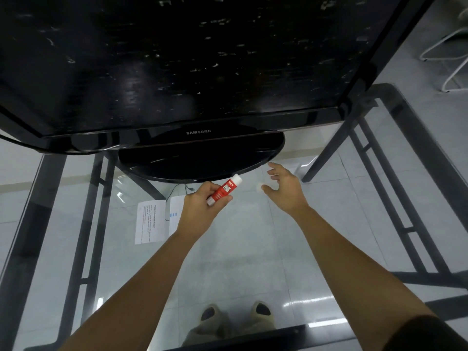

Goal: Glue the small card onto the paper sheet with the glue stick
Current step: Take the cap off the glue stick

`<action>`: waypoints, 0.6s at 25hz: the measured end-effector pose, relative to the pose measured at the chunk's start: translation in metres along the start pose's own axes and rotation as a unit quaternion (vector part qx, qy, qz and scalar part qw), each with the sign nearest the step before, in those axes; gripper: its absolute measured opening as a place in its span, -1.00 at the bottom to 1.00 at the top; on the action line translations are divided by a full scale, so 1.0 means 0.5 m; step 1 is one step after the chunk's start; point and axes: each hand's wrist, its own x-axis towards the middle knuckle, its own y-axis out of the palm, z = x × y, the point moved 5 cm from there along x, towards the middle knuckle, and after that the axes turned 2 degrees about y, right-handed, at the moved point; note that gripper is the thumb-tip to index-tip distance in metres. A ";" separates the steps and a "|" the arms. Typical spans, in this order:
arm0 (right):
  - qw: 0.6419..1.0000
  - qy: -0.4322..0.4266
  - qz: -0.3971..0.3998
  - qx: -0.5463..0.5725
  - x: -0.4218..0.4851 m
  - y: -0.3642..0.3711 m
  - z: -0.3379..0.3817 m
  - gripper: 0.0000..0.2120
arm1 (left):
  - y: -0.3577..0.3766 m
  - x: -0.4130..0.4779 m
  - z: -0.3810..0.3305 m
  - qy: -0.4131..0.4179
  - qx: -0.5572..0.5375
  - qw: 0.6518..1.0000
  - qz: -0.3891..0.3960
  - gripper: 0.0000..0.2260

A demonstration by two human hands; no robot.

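Note:
My left hand (202,206) grips a red and white glue stick (224,190), tilted with its white end pointing up and to the right. My right hand (285,190) hovers to the right of it with fingers spread, over a small white card (258,187) lying on the glass table. The thumb tip is next to the card; I cannot tell if it touches. A printed paper sheet (149,221) lies on the glass to the left of my left hand, partly hidden by my wrist.
A large black Samsung monitor (177,72) on an oval black stand (202,158) fills the far side of the glass table (253,249). Dark table legs and frame show through the glass. My feet in slippers (235,312) are below. A white chair frame (448,54) is at far right.

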 end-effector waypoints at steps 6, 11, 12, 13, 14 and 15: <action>0.990 -0.052 -0.061 0.119 -0.080 -0.107 0.128 -0.80 | -0.077 -0.022 -0.080 0.018 -0.008 1.000 -0.023 -0.73; 0.983 -0.059 0.065 0.164 -0.146 -0.098 0.211 -0.78 | -0.101 -0.063 -0.133 0.079 0.049 0.994 -0.048 -0.68; 0.980 -0.057 0.081 0.175 -0.152 -0.094 0.222 -0.80 | -0.101 -0.068 -0.143 0.091 0.048 0.993 -0.056 -0.68; 0.977 -0.054 0.095 0.184 -0.157 -0.091 0.232 -0.83 | -0.102 -0.073 -0.152 0.100 0.044 0.992 -0.065 -0.68; 0.975 -0.051 0.105 0.191 -0.161 -0.088 0.238 -0.83 | -0.100 -0.077 -0.160 0.106 0.038 0.991 -0.068 -0.67; 0.973 -0.049 0.110 0.198 -0.162 -0.086 0.243 -0.82 | -0.098 -0.079 -0.166 0.112 0.034 0.991 -0.069 -0.68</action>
